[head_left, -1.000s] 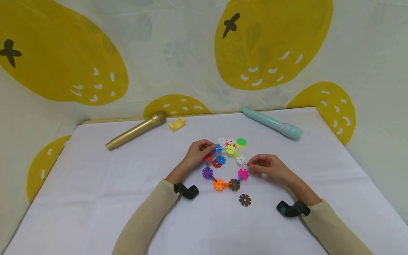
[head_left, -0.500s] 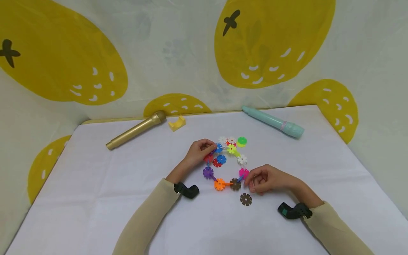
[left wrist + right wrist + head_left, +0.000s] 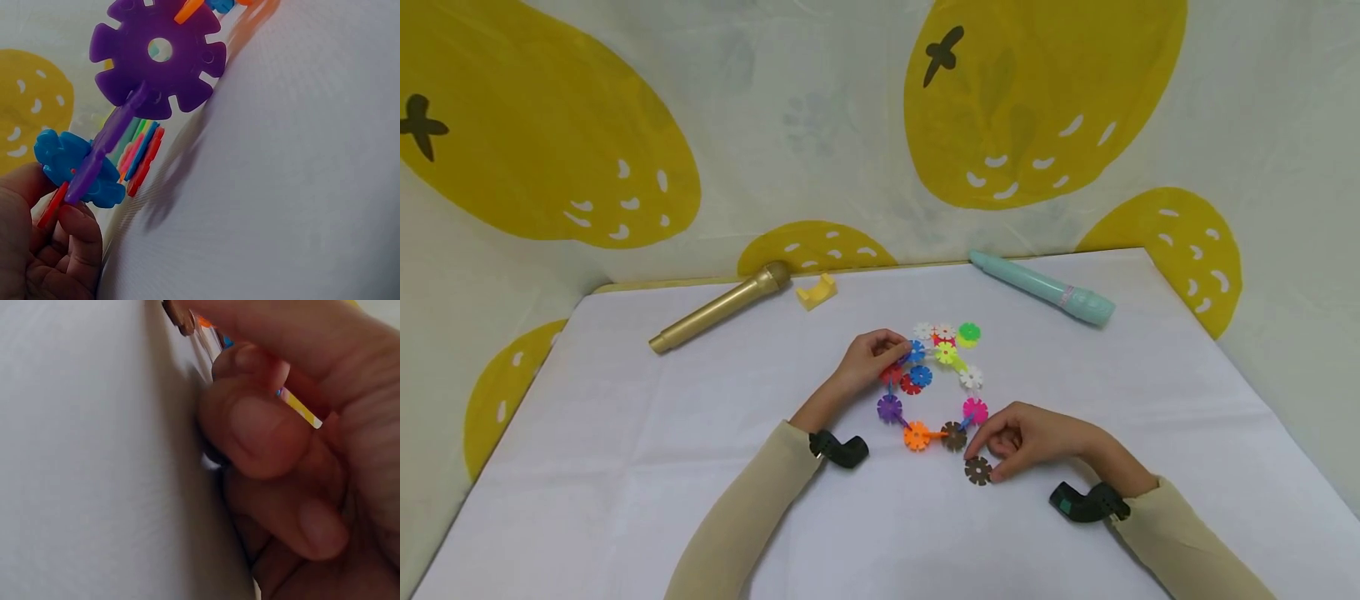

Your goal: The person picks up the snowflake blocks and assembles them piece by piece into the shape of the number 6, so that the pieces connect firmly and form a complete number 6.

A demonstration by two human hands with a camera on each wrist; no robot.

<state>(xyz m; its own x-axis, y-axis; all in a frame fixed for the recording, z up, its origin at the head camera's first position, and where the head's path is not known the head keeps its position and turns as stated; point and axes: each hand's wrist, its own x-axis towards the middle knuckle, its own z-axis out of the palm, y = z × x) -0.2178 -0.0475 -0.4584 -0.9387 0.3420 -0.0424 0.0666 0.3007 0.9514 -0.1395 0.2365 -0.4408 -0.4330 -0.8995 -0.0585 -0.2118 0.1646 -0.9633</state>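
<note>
A ring of linked plastic snowflake discs stands on the white table in the head view. Its purple disc (image 3: pixel 890 408), orange disc (image 3: pixel 916 436), brown linked disc (image 3: pixel 953 436) and pink disc (image 3: pixel 975 411) make up the near side. My left hand (image 3: pixel 871 362) pinches the ring at its far left. In the left wrist view, that thumb and finger hold a red disc (image 3: pixel 52 206) joined beside a blue one (image 3: pixel 59 156). Right of the ring's near side, my right hand (image 3: pixel 1037 437) has thumb and index finger at opposite edges of a loose brown disc (image 3: pixel 978 471), lying on the table.
Loose discs lie inside and behind the ring, among them a blue disc (image 3: pixel 921 377) and a green disc (image 3: pixel 970 332). Farther back are a gold microphone (image 3: pixel 722 307), a yellow curved block (image 3: pixel 817 292) and a mint microphone (image 3: pixel 1041 286).
My right hand has come down from beside the white and pink discs toward the near side, and its fingers now take the loose brown disc. The left hand keeps its hold.
</note>
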